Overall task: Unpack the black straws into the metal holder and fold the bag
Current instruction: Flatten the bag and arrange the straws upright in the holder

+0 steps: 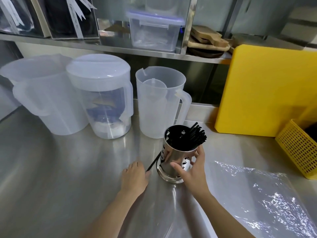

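Note:
A shiny perforated metal holder [173,158] stands on the steel counter. A bundle of black straws [197,134] leans in it against its right rim. My right hand [192,170] wraps around the holder's right side. One loose black straw [153,163] lies slanted on the counter just left of the holder. My left hand [134,177] rests palm down there, its fingers pinching that straw's near end. The clear plastic bag [260,198] lies flat and open on the counter at the right, away from both hands.
Three translucent plastic jugs [101,98] stand behind the holder. A yellow cutting board [267,93] leans at the back right, with a yellow mesh basket [298,148] in front of it. A steel shelf [120,47] with a lidded tub hangs above.

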Available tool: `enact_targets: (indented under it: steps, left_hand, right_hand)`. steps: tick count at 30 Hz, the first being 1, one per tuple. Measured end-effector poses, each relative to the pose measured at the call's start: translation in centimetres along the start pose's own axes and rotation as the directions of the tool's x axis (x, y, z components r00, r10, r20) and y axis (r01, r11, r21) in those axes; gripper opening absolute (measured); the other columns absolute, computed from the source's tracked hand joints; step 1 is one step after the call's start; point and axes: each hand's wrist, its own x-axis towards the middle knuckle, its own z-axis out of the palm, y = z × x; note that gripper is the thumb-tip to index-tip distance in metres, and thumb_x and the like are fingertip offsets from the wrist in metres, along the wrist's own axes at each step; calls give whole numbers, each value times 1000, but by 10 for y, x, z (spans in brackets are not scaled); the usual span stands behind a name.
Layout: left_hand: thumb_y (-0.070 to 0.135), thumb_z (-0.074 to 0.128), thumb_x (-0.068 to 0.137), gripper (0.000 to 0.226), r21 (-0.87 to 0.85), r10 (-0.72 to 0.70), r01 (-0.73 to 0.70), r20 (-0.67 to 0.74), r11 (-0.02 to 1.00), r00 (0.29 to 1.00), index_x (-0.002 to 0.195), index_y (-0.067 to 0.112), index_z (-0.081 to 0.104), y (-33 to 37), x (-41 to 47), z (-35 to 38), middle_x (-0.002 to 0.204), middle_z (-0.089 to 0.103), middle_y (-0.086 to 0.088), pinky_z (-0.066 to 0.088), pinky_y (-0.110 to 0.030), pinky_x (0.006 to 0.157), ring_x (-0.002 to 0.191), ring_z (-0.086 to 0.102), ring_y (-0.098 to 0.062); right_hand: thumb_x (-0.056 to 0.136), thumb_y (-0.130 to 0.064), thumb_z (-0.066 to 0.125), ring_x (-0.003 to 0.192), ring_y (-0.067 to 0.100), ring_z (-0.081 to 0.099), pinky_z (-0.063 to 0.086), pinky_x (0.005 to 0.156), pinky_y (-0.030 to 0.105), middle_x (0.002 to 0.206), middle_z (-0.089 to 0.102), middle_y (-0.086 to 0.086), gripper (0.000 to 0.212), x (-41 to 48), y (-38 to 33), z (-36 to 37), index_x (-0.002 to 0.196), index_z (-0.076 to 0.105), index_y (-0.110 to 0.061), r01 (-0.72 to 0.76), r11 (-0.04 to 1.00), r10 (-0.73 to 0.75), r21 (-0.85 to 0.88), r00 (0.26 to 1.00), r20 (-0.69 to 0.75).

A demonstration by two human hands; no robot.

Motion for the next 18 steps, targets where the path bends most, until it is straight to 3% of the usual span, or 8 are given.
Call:
enact_targets:
  steps: [5, 8, 11, 13, 15, 18]
  left_hand:
    - [23, 31, 99, 26, 49, -18, 15, 77, 999, 997, 115, 6, 41, 7, -3, -6, 122, 53, -10, 39, -32, 90, 113, 50, -27]
    - [8, 37, 93, 5, -268, -118, 130, 64, 955, 991, 97, 9, 36, 0, -2, -15, 104, 59, -10, 41, -37, 77, 103, 57, -35]
    - [4, 40, 92, 13, -561, -152, 100, -47, 822, 987, 94, 16, 34, -13, -4, -29, 79, 56, -1, 36, -31, 65, 81, 57, -32]
    - [6, 40, 94, 12, -654, -179, 61, -115, 754, 977, 96, 17, 39, -16, -8, -44, 68, 52, 4, 34, -27, 57, 68, 51, -24]
    - [8, 37, 96, 10, -717, -203, 21, -169, 697, 964, 97, 16, 44, -15, -12, -57, 68, 52, 4, 37, -25, 59, 66, 49, -18]
    - [10, 33, 97, 14, -795, -202, -59, -224, 604, 953, 96, 17, 45, -7, -19, -80, 72, 53, 2, 40, -27, 68, 73, 51, -21]
  right_hand:
    - [64, -18, 83, 120, -17, 36, 30, 94, -3, 137, 37, -15, 99, 3, 1, -3, 139, 20, -30, 7, 1000, -7, -5, 1000, 16]
    - [64, -17, 84, 116, -20, 37, 29, 90, -6, 136, 39, -11, 98, 5, 1, -4, 139, 21, -31, 3, 1000, -2, -13, 1000, 25]
    - [64, -21, 84, 116, -18, 39, 31, 90, -4, 134, 39, -14, 98, 5, -1, -4, 137, 20, -34, -2, 999, 3, -33, 999, 39]
    - [61, -28, 84, 120, -6, 43, 33, 99, 7, 136, 40, -11, 100, 4, -2, -3, 138, 21, -32, -3, 999, 4, -32, 999, 38]
    - [56, -40, 82, 122, 6, 46, 35, 104, 23, 136, 43, -8, 102, 4, -4, -5, 138, 22, -34, 3, 999, -2, -39, 1000, 31]
    - [53, -59, 75, 120, -1, 44, 34, 103, 29, 130, 44, -17, 98, 2, -11, -12, 135, 24, -41, 48, 998, -49, -42, 999, -8]
